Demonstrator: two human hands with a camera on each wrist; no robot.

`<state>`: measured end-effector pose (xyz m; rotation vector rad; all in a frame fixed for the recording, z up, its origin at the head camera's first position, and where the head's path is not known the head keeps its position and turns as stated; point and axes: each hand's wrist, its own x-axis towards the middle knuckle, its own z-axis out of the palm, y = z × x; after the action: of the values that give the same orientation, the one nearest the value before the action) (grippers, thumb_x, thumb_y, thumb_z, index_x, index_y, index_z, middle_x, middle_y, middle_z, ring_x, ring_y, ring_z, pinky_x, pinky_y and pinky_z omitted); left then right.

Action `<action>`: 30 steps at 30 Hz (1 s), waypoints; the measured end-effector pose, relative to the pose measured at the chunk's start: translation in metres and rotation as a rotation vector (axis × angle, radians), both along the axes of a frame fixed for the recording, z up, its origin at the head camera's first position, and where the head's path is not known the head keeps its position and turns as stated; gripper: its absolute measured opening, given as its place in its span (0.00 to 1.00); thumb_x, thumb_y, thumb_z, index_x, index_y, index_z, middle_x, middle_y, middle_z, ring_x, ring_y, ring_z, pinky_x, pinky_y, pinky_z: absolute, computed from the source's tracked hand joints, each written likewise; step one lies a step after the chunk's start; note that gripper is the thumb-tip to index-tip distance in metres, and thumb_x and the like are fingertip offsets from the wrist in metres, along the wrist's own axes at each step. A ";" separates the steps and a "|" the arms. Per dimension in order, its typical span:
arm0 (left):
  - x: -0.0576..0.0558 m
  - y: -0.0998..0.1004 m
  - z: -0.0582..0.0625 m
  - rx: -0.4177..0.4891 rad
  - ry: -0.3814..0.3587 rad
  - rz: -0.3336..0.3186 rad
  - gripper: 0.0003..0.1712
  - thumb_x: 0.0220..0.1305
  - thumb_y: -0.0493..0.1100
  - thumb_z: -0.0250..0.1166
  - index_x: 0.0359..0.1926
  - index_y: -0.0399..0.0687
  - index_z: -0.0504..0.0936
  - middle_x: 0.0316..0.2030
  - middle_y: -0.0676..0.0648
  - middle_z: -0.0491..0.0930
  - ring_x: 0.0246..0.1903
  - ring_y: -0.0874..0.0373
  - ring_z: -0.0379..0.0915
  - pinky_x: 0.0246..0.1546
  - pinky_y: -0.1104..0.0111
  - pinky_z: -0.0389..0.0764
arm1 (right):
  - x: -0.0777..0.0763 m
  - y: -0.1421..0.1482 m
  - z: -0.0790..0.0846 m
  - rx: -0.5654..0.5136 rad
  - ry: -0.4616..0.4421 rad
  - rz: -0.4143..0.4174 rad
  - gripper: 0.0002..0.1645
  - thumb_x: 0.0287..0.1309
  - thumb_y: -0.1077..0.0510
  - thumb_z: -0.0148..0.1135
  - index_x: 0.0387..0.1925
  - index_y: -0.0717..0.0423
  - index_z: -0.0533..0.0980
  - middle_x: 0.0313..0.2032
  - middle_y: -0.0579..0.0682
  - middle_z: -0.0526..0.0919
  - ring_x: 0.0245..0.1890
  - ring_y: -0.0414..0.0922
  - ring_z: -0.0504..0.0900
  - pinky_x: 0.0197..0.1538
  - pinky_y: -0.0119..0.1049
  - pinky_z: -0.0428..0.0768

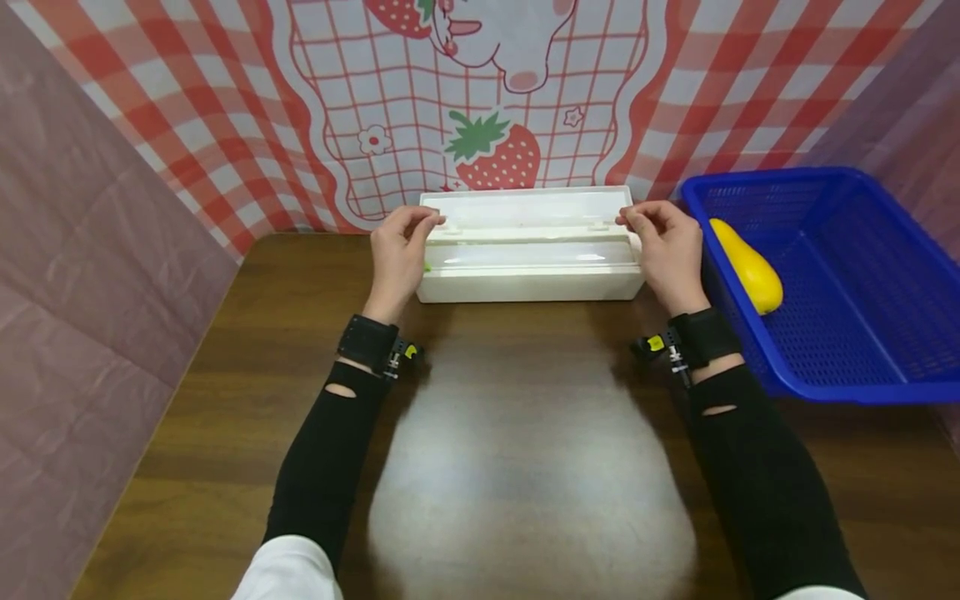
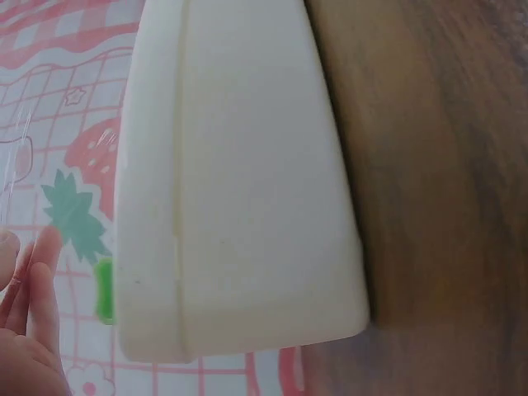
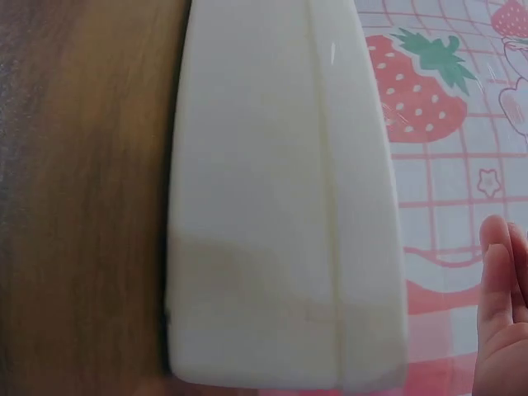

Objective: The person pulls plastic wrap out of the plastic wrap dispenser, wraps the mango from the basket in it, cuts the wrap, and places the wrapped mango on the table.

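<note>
One worktop [image 1: 525, 467] carries one blue basket [image 1: 847, 393] at the right and one long white box [image 1: 528, 287], lid raised, at the rear centre. One clear film [image 2: 18, 157] extends between two hands at the box: left hand [image 1: 400, 258] and right hand [image 1: 669, 258], fingers of each pinching its edge. One yellow squash-shaped item [image 1: 747, 268] lies inside the basket. One green tab [image 2: 104, 290] sits at the box's left end.
</note>
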<state>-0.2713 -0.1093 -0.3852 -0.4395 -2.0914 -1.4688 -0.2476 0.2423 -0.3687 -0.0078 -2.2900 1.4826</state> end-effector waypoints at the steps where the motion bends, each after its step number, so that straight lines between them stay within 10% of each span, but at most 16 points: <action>1: 0.000 0.000 0.001 -0.003 0.006 0.002 0.11 0.70 0.43 0.63 0.42 0.39 0.86 0.38 0.49 0.84 0.39 0.58 0.80 0.40 0.70 0.76 | 0.000 0.000 0.001 0.005 0.008 0.002 0.15 0.70 0.52 0.58 0.45 0.58 0.83 0.44 0.50 0.87 0.45 0.42 0.82 0.55 0.31 0.77; 20: 0.034 0.009 0.035 0.040 0.206 0.028 0.06 0.67 0.31 0.63 0.38 0.30 0.85 0.42 0.39 0.83 0.40 0.49 0.81 0.41 0.71 0.78 | 0.026 -0.005 0.019 -0.013 0.233 -0.004 0.13 0.68 0.58 0.59 0.44 0.65 0.82 0.44 0.53 0.86 0.42 0.43 0.84 0.49 0.30 0.79; 30: 0.029 0.000 0.038 0.040 0.302 0.018 0.04 0.66 0.31 0.64 0.37 0.33 0.86 0.42 0.42 0.84 0.40 0.52 0.82 0.40 0.70 0.79 | 0.050 -0.020 0.048 -0.039 0.338 0.007 0.10 0.68 0.65 0.59 0.41 0.71 0.81 0.41 0.56 0.86 0.36 0.39 0.83 0.44 0.29 0.78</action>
<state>-0.2424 -0.1089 -0.3471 -0.5856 -1.8212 -1.3386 -0.1981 0.2222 -0.3203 0.2220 -1.9921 1.4104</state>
